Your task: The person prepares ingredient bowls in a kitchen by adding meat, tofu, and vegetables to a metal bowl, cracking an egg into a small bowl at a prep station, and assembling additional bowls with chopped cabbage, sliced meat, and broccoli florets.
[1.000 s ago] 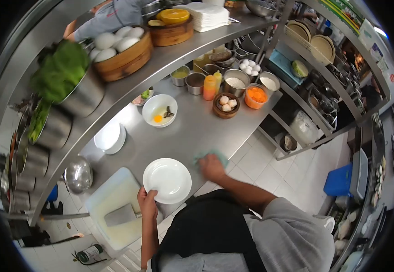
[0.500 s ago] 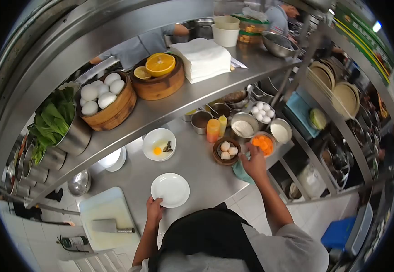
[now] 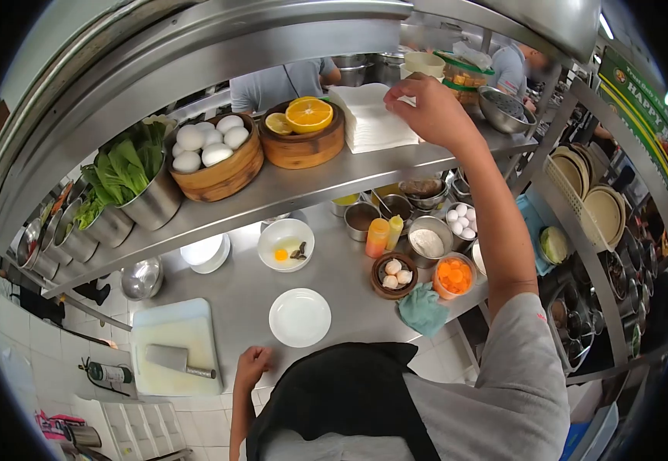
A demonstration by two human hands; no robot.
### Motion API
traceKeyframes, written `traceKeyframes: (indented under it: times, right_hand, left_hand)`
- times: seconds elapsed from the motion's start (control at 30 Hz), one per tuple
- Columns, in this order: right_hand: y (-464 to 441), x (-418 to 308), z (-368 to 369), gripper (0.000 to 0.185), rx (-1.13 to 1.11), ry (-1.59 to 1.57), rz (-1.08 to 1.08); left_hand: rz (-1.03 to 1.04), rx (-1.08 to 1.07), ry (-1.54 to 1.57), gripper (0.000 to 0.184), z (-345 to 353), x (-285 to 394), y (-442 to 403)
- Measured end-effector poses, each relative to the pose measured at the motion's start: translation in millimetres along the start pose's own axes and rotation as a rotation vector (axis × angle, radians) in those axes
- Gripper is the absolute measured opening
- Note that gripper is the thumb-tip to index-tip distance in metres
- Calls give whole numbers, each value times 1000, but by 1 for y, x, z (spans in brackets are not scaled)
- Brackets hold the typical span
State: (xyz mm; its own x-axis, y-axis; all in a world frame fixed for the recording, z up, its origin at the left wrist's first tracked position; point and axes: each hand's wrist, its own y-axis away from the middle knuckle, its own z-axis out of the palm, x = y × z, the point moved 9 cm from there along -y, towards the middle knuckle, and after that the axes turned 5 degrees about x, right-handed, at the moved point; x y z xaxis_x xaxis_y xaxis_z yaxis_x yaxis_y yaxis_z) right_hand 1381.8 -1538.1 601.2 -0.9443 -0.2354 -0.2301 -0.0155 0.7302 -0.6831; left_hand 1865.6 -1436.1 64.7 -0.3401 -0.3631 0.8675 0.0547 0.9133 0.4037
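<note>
My right hand (image 3: 430, 111) reaches up to the shelf, over the right side of a stack of white paper napkins (image 3: 368, 123). Its fingers are bent and a little apart, with nothing visible in them. My left hand (image 3: 253, 366) is loosely closed and empty at the counter's front edge. Just beyond it, and apart from it, a white plate (image 3: 300, 317) lies flat on the steel counter. Behind the plate stands a white bowl (image 3: 286, 246) holding a yolk and some dark pieces.
On the shelf stand bamboo steamers of eggs (image 3: 215, 161) and cut orange (image 3: 303, 146). Dumplings (image 3: 395, 274), sauce bottles (image 3: 377, 237), carrot slices (image 3: 454, 276) and a green cloth (image 3: 424, 310) sit on the right. A cleaver (image 3: 167, 356) rests on the cutting board (image 3: 172, 319). Co-workers stand behind the shelf.
My right hand has risen from beside the dumplings and carrots to the napkin stack. My left hand has let go of the plate and drawn back. The camera view has shifted.
</note>
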Motion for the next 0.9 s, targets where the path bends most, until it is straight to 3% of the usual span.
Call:
traceKeyframes:
  times: [0.17,0.37,0.77,0.9]
  right_hand:
    - [-9,-15,16,20,-32,68,-101]
    - [-16,-5,40,19,-184,66,-34]
    - [-16,-6,45,18,-142,31,-22]
    - [-17,11,38,17,-65,-113,-25]
  left_hand:
    - [-132,31,264,26,-24,-43,45]
    - [-143,40,272,24,-42,-42,53]
    - [-132,28,281,24,-43,-47,40]
    - [-133,13,294,26,-40,-40,44]
